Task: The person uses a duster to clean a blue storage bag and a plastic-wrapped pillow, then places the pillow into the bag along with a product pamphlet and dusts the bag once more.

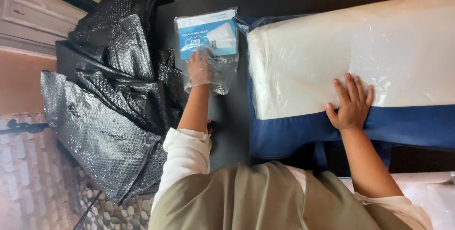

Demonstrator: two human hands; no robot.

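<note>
Left hand (199, 67): inside a clear plastic bag (208, 50), fingers spread, clamped on nothing.
Plastic bag: lies on the dark surface (227, 130), a blue-and-white card (208, 35) showing through it, just left of the pillow.
Right hand (350, 102): pressed flat, fingers apart, on the plastic-wrapped white foam pillow (360, 50).
Pillow: sits in a blue fabric cover (294, 133), filling the right side.
Black bubble wrap (109, 102): heaped at the left, beside the sleeve (187, 154).
</note>
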